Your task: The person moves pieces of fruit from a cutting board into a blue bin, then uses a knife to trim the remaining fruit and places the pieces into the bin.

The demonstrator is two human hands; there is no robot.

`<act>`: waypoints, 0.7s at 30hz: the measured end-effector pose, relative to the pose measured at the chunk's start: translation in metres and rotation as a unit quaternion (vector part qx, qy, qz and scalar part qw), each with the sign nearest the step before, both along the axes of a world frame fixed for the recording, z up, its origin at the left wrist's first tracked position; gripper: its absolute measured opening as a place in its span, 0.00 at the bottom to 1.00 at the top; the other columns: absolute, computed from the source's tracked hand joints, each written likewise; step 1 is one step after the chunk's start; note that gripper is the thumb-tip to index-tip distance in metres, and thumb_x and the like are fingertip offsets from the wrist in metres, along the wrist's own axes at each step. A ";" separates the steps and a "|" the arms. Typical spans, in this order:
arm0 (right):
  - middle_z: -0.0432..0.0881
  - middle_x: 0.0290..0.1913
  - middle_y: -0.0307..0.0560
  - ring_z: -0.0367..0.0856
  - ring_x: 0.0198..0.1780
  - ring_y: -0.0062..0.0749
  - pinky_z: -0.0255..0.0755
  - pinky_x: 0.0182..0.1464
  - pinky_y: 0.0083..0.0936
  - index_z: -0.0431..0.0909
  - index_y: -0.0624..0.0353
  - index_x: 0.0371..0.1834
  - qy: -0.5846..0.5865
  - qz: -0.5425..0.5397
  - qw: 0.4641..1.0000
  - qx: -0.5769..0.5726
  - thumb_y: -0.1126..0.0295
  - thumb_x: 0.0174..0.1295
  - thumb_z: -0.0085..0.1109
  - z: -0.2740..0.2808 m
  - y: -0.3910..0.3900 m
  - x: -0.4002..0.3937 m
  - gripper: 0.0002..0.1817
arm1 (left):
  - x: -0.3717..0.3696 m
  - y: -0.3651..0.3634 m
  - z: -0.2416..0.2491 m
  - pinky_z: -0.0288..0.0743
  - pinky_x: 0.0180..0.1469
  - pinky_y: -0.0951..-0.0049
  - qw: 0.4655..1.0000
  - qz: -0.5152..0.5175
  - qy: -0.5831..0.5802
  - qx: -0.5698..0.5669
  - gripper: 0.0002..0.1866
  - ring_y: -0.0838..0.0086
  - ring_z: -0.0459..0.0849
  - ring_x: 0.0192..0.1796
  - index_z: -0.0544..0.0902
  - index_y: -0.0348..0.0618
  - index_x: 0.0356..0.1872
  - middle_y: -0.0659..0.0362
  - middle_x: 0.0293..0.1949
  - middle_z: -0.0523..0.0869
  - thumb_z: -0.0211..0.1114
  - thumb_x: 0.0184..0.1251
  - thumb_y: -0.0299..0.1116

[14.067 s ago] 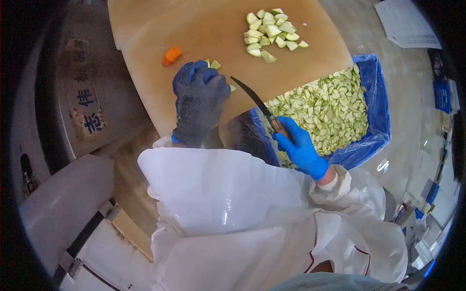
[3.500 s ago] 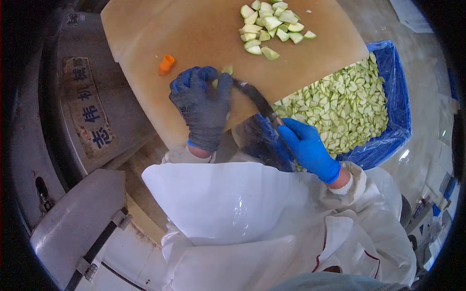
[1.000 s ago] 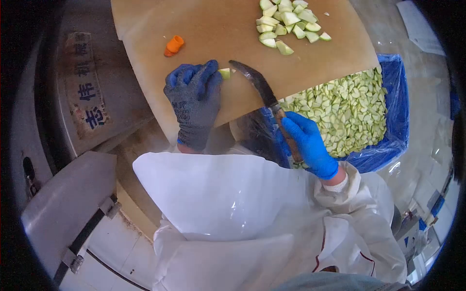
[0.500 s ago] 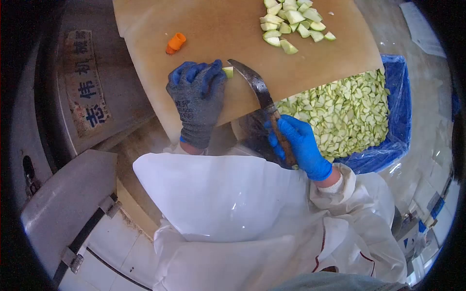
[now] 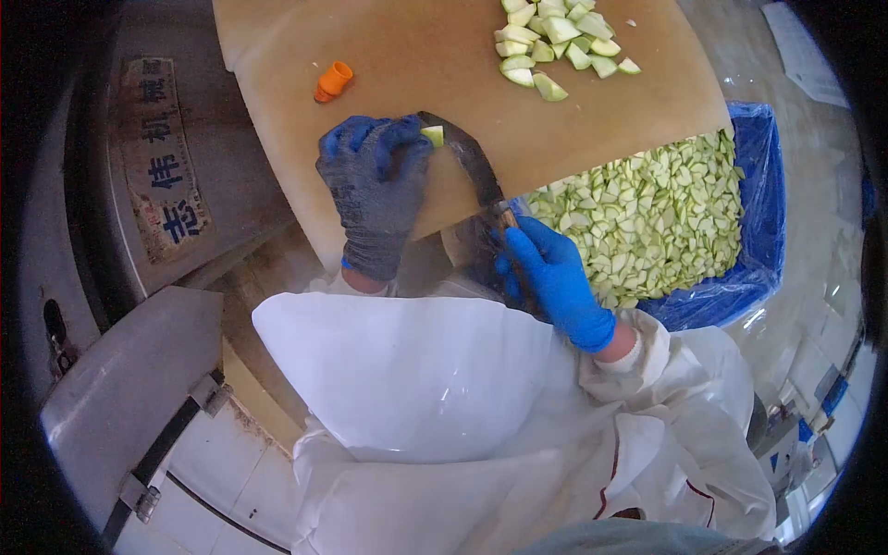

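A commercial food-prep kitchen. A large tan board (image 5: 398,55) carries cut green pieces (image 5: 555,42), and a blue-lined crate (image 5: 754,199) beside it is heaped with slices. A steel machine (image 5: 166,176) bears a printed label; both hands are gloved, over a white apron (image 5: 416,370).

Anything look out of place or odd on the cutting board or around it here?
One thing: a small orange piece lies alone on the cutting board, the only item that is not green, apart from the pile of cut green pieces. Otherwise nothing looks spilled or damaged.
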State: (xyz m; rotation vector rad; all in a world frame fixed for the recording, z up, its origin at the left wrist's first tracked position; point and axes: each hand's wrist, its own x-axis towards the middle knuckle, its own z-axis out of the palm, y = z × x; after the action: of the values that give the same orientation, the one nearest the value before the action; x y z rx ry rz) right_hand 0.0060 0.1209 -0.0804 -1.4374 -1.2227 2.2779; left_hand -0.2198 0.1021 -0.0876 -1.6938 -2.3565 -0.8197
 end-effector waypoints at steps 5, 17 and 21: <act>0.78 0.29 0.38 0.72 0.25 0.16 0.68 0.26 0.17 0.77 0.64 0.52 -0.026 0.033 0.999 0.020 0.65 0.71 0.51 0.020 0.008 -0.017 0.15 | -0.009 -0.001 -0.015 0.65 0.54 0.60 0.998 0.035 -0.031 -0.043 0.15 0.61 0.76 0.46 0.83 0.51 0.36 0.60 0.36 0.82 0.75 0.45 0.35; 0.76 0.23 0.36 0.72 0.24 0.14 0.68 0.26 0.17 0.78 0.66 0.49 -0.067 0.108 0.979 0.161 0.67 0.70 0.52 0.025 0.016 0.030 0.13 | -0.013 0.001 -0.004 0.65 0.55 0.62 0.997 0.009 -0.074 -0.020 0.18 0.63 0.77 0.46 0.84 0.50 0.40 0.61 0.38 0.83 0.77 0.45 0.34; 0.80 0.24 0.45 0.74 0.24 0.19 0.70 0.28 0.22 0.79 0.64 0.50 -0.097 0.153 0.966 0.184 0.65 0.69 0.54 0.024 0.021 0.055 0.15 | -0.008 -0.001 0.011 0.65 0.55 0.63 0.996 -0.023 -0.087 -0.002 0.16 0.64 0.77 0.46 0.86 0.52 0.42 0.61 0.37 0.83 0.72 0.49 0.30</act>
State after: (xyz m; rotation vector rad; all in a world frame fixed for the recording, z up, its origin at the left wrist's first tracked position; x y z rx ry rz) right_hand 0.0610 0.1415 -0.0561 -1.4311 -1.9293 1.9613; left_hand -0.2282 0.1008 -0.0765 -1.7489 -2.4374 -1.0095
